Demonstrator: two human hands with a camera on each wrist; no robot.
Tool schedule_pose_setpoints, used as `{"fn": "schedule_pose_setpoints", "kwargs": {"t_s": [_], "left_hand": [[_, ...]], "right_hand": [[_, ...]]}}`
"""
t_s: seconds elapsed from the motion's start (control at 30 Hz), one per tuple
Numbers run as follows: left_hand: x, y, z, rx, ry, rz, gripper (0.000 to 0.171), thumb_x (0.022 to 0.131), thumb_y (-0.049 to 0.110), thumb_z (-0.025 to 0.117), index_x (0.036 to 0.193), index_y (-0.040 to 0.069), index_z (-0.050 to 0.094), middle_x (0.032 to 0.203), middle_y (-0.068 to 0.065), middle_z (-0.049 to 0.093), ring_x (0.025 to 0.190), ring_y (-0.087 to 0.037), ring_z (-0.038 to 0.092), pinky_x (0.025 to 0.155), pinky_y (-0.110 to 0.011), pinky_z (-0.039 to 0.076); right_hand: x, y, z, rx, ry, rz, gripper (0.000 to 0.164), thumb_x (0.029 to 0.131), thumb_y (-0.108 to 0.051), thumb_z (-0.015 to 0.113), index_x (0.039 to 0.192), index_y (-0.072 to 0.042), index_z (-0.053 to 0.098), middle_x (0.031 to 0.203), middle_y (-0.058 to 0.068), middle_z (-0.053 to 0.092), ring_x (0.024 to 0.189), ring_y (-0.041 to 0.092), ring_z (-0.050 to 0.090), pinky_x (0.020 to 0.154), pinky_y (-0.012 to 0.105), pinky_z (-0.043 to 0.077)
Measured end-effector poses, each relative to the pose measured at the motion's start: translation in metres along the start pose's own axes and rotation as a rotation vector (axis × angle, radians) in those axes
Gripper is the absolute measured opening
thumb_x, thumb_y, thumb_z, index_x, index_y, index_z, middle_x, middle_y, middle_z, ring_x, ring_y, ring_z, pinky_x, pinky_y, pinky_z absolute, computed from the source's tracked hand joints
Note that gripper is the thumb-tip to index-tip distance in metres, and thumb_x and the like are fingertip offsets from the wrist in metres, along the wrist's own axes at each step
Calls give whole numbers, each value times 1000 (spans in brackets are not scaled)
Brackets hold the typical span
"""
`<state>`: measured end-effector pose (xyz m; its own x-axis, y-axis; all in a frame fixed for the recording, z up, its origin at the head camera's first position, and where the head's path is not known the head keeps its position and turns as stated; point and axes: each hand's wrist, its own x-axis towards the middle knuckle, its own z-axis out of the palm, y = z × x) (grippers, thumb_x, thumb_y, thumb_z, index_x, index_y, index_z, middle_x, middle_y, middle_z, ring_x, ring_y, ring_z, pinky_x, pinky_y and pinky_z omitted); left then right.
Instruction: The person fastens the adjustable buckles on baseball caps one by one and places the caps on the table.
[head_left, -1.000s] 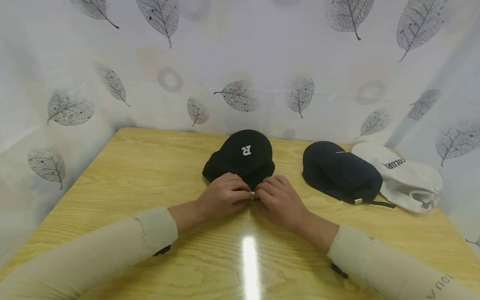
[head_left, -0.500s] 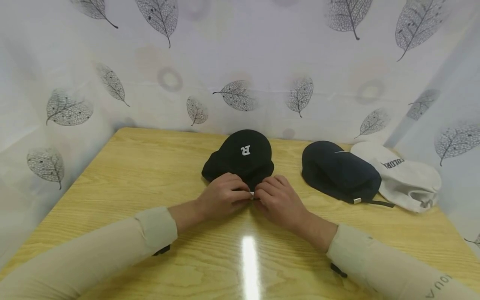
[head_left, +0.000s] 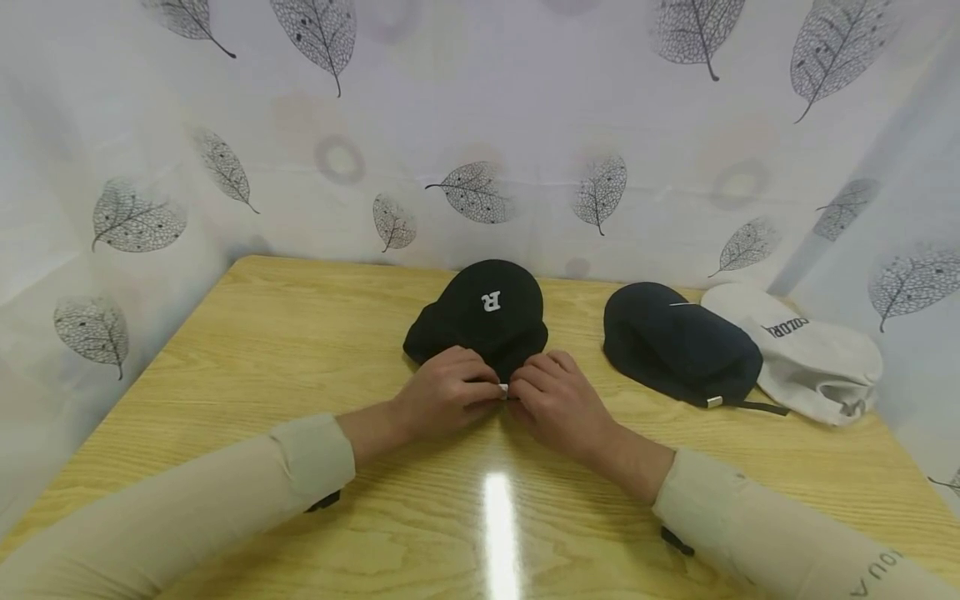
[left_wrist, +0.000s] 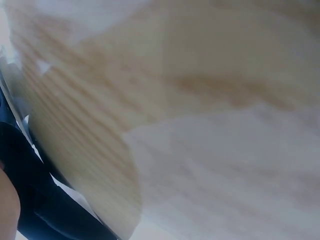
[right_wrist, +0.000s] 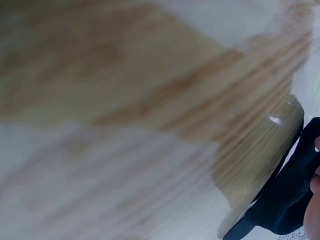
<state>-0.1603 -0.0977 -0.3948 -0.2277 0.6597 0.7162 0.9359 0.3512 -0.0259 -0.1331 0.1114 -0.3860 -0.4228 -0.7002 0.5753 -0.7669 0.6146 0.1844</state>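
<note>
A black baseball cap [head_left: 498,283] with a white letter R lies at the middle of the table, its strap end toward the person. The left hand [head_left: 453,387] pinches the strap end from the left, thumb and fingers close to a small silver buckle [head_left: 503,391]. From the other side the right hand [head_left: 558,404] pinches the strap just right of that buckle. Most of the strap is hidden under the fingers. Dark cap cloth [left_wrist: 55,210] shows at the lower left of the left wrist view, and cap cloth [right_wrist: 285,200] at the lower right of the right wrist view.
To the right, a navy cap [head_left: 675,346] with a loose strap end partly overlaps a white cap [head_left: 825,358] with dark lettering. All the caps lie on a glossy wooden table [head_left: 300,333]. A leaf-print curtain [head_left: 487,108] hangs right behind the table's far edge.
</note>
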Motion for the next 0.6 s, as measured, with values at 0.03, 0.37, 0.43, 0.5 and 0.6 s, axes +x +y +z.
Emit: {"fn": "schedule_pose_setpoints", "kwargs": {"t_s": [0.03,0.37,0.43,0.5,0.6], "left_hand": [[0,0,0,-1,1,1,11,73,18,79,82,15,76,81,2,68,77,-11,61,73,-24,48],[1,1,-2,4,-5,-5,10,72,17,80,81,15,76,81,2,68,77,-12,61,72,-24,48],[1,1,-3,5,-10,-10,10,72,17,79,81,16,76,81,2,68,77,-12,61,72,-24,48],[1,1,-3,6,-14,-13,9,73,18,79,82,16,76,81,3,68,77,-11,61,72,-24,48],[1,1,-3,10,-15,-15,10,72,18,79,81,16,76,81,3,68,76,-11,61,71,-24,48]], "right_hand": [[0,0,0,1,2,-1,12,76,-18,75,82,-13,66,86,-1,65,88,19,57,81,36,42],[-1,1,1,-2,14,13,10,76,-17,75,78,-13,66,83,-1,66,86,20,56,80,37,42],[-2,1,1,-7,9,21,9,77,-17,74,78,-13,66,83,-1,65,87,20,56,80,37,42],[-2,1,1,-15,6,26,10,77,-17,74,77,-13,65,83,0,65,87,21,56,80,37,41],[-1,1,0,-30,9,29,10,76,-17,73,75,-13,64,82,0,64,86,21,56,79,37,41]]}}
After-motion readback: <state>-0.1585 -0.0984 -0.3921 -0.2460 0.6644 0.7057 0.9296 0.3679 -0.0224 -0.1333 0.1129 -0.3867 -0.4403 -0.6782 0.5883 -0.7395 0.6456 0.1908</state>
